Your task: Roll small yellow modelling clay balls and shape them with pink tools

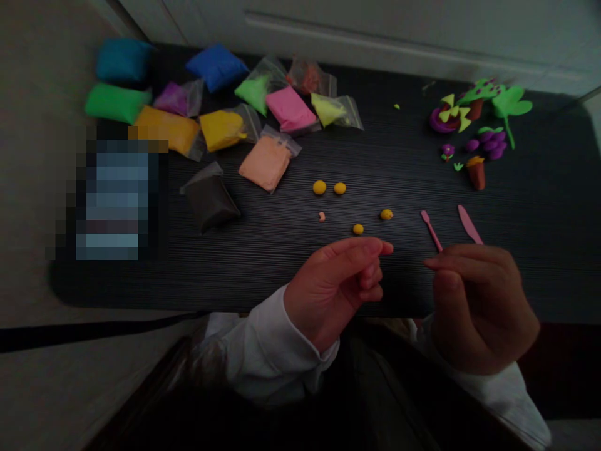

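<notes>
My left hand point(340, 272) is over the table's front edge, its thumb pressed against the curled index finger. Whatever that pinch holds, if anything, is too small to make out. To its right, my right hand point(483, 307) also pinches thumb and forefinger together, with no thing plainly visible between them. Just beyond my left fingertips lie a yellow clay ball point(358, 229) and another yellow ball with small marks point(386, 215). Two more yellow balls point(319, 187) and a tiny curved peach clay piece point(322, 217) rest farther back. A pink modelling tool point(432, 230) and a pink plastic knife point(469, 223) lie beyond my right hand.
Several bags of coloured clay, among them a peach one point(265, 163) and a black one point(211, 199), cover the left of the dark table point(282, 263). A blurred-out object point(117, 200) lies at far left. Finished clay plants and purple grapes point(493, 144) stand at back right.
</notes>
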A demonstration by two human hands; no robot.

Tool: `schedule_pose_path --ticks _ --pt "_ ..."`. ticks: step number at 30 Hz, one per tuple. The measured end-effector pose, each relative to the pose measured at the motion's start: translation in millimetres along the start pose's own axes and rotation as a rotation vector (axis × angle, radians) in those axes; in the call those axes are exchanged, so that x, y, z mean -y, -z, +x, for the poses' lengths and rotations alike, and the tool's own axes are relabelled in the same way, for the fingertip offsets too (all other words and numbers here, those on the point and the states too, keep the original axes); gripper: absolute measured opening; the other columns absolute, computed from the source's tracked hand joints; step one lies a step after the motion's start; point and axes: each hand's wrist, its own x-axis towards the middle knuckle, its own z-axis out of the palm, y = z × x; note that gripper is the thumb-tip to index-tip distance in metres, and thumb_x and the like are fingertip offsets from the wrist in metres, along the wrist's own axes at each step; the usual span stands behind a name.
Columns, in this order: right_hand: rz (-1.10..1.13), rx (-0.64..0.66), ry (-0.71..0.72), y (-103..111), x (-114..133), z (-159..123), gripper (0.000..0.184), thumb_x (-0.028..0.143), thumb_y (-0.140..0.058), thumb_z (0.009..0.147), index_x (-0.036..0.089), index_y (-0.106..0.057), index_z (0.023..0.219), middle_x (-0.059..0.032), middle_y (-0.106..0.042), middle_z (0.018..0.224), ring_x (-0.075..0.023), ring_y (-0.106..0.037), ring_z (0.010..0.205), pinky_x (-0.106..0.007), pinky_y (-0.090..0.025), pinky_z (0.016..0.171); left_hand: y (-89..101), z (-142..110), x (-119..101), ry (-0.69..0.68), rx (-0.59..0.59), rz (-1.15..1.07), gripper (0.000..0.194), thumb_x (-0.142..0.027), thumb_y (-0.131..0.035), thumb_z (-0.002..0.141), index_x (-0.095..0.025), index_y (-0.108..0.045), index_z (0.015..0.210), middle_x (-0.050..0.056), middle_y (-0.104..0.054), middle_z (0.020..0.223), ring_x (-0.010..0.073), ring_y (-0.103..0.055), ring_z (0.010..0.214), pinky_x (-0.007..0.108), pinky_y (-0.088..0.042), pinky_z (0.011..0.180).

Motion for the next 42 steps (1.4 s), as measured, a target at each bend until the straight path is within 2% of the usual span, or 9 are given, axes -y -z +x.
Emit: schedule_pose_path --ticks 6,11,16,21,28,33,42 --pt "-0.023 0.105 0.005 0 8 4 0.023 0.008 -0.060 0.070 0.020 -0.063 0.089 -0.0020 -0.063 0.077 -0.0161 -0.056 0.070 -0.033 -0.045 0.063 -0.8 0 0 0.008 -0.002 0.013 0.012 -0.025 -0.062 0.073 -0.013 -0.064 0.069 -0.004 -0.039 0.054 0.0046 -0.034 0.052 0.017 -0.029 0.048" --pt "-0.045 0.119 -0.018 0 12 5 0.023 0.008 -0.063 0.069 0.019 -0.063 0.089 -0.0024 -0.062 0.078 -0.0155 -0.056 0.071 -0.033 -0.045 0.062 -0.2 0 2 0.002 -0.003 0.023 0.012 -0.026 -0.063 0.072 -0.014 -0.066 0.071 -0.004 -0.039 0.054 0.0048 -0.034 0.052 0.017 -0.029 0.048" --pt "-0.104 0.158 0.056 1 15 12 0.025 0.008 -0.065 0.068 0.020 -0.062 0.090 -0.0023 -0.061 0.078 -0.0154 -0.056 0.071 -0.033 -0.046 0.061 2.3 1 5 -0.020 -0.024 0.061 0.012 -0.025 -0.063 0.072 -0.014 -0.067 0.073 -0.004 -0.040 0.053 0.0048 -0.035 0.052 0.018 -0.031 0.051" --pt "-0.174 0.169 0.079 -2 19 14 0.026 0.012 -0.068 0.066 0.021 -0.063 0.089 -0.0022 -0.062 0.079 -0.0165 -0.057 0.072 -0.035 -0.048 0.065 2.4 1 8 -0.052 -0.082 0.124 0.013 -0.026 -0.065 0.070 -0.014 -0.066 0.067 -0.003 -0.045 0.054 0.0051 -0.039 0.053 0.019 -0.032 0.052" --pt "-0.214 0.156 0.002 -5 17 10 0.028 0.011 -0.068 0.065 0.023 -0.065 0.090 -0.0022 -0.064 0.079 -0.0183 -0.060 0.074 -0.036 -0.048 0.067 1.4 1 9 -0.077 -0.117 0.157 0.017 -0.025 -0.065 0.070 -0.014 -0.062 0.058 -0.003 -0.045 0.052 0.0062 -0.038 0.052 0.022 -0.031 0.053" --pt "-0.212 0.163 -0.014 -3 14 8 0.029 0.011 -0.069 0.065 0.024 -0.065 0.091 -0.0022 -0.065 0.080 -0.0189 -0.060 0.074 -0.036 -0.048 0.067 -0.8 0 7 -0.090 -0.105 0.204 0.028 -0.030 -0.061 0.074 -0.013 -0.056 0.051 -0.002 -0.044 0.053 0.0072 -0.036 0.053 0.023 -0.030 0.053" --pt "-0.101 0.138 -0.097 -6 7 8 0.025 0.010 -0.068 0.067 0.022 -0.066 0.089 -0.0024 -0.064 0.080 -0.0166 -0.059 0.075 -0.035 -0.048 0.070 -1.0 -2 7 -0.100 -0.072 0.238 0.029 -0.029 -0.054 0.079 -0.013 -0.057 0.055 -0.002 -0.047 0.058 0.0067 -0.034 0.054 0.023 -0.027 0.051"
